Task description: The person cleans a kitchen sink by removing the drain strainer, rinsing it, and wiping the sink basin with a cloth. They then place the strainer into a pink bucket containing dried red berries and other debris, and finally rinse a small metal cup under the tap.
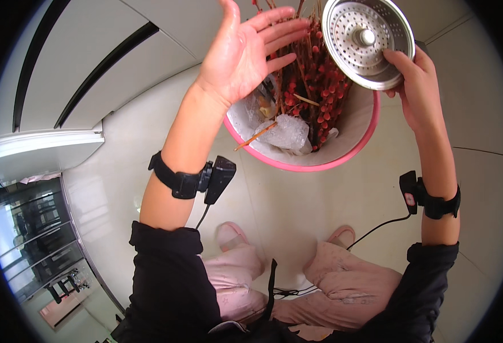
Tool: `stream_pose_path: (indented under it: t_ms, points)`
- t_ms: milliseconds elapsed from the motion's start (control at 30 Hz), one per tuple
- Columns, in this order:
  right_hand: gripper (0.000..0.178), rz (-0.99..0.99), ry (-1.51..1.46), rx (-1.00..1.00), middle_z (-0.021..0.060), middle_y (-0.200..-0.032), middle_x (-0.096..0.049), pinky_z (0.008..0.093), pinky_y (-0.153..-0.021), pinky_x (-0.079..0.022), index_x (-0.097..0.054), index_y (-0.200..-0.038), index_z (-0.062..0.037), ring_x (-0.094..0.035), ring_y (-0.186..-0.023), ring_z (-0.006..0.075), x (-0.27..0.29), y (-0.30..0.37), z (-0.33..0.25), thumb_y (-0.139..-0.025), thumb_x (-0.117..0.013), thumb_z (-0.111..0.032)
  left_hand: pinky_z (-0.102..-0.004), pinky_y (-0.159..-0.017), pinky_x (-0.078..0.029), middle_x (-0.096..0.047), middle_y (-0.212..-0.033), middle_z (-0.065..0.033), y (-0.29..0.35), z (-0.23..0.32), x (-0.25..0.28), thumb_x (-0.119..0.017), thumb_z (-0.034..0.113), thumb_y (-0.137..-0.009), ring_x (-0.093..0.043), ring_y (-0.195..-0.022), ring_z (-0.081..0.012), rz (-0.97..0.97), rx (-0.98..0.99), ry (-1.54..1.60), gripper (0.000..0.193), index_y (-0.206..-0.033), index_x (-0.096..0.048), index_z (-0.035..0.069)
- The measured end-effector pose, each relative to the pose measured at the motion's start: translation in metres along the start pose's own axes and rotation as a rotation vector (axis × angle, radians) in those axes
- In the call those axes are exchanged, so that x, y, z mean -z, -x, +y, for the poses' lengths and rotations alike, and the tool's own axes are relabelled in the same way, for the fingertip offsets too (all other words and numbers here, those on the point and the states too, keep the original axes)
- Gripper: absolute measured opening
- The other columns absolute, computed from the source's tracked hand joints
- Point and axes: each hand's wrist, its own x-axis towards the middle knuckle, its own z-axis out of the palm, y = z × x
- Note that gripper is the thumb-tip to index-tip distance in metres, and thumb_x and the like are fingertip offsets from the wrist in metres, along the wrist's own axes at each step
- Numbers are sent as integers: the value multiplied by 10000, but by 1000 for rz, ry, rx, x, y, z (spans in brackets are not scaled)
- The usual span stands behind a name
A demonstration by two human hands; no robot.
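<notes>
My right hand (420, 86) grips the rim of a round metal sink strainer (348, 57), its thumb lying over the perforated inside. The strainer is tilted so that its holes and centre knob face me. My left hand (243, 54) is raised beside it, palm up and wet-looking, fingers spread with nothing in them. Below both hands stands a trash bin with a pink rim (308, 168). Inside are twiggy stems with red berries (325, 106), crumpled clear plastic wrap (285, 132) and a thin brown stick (255, 136) that pokes out over the rim.
Light cabinets with black handle strips (105, 74) stand at the left. The pale tiled floor (177, 114) surrounds the bin. My slippered feet (231, 235) are below it. A strap with a small black device (220, 177) sits on each forearm, and cables hang from these.
</notes>
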Motion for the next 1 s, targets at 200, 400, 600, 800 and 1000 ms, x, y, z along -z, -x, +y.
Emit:
stream_pose_path:
  t_ms: [200,400,600,800,1000]
  points:
    - [238,-10,12,-190,91,-790,-665,278,-515,-456,-601,-1041,39,-604,-595,147,36,10,-28,-922,-626,-166,-366,-1048,-469,-663,-1240,-118,8,23,-23,-516,374,-1051,-627,-1167,-206,261,215,-655,460,-1305,-595,-2]
    - [256,69,-16,-349,88,-803,-661,274,-529,-475,-599,-1058,29,-618,-613,148,82,42,-99,-930,-642,-189,-333,-999,-466,-681,-1178,-85,57,94,-67,-540,340,-1037,-631,-1104,-161,322,379,-880,377,-1248,-630,41]
    - [259,148,-163,-372,77,-812,-665,267,-531,-488,-601,-1094,21,-619,-613,133,123,55,-201,-945,-646,-186,-317,-957,-468,-701,-1125,-69,116,212,-150,-571,281,-1025,-647,-1059,-157,586,368,-1057,294,-1209,-645,64]
    - [238,296,-239,-342,82,-820,-681,250,-494,-502,-599,-1072,13,-637,-587,131,179,118,-336,-942,-660,-176,-336,-958,-500,-695,-1116,-84,165,292,-279,-565,240,-1034,-651,-1041,-167,580,347,-1018,272,-1202,-636,37]
    - [310,416,-415,-274,77,-848,-680,236,-515,-522,-585,-1148,2,-645,-593,130,228,251,-464,-971,-661,-240,-327,-949,-506,-688,-1094,-88,170,336,-405,-565,228,-1041,-650,-1016,-160,398,252,-1006,265,-1188,-637,19]
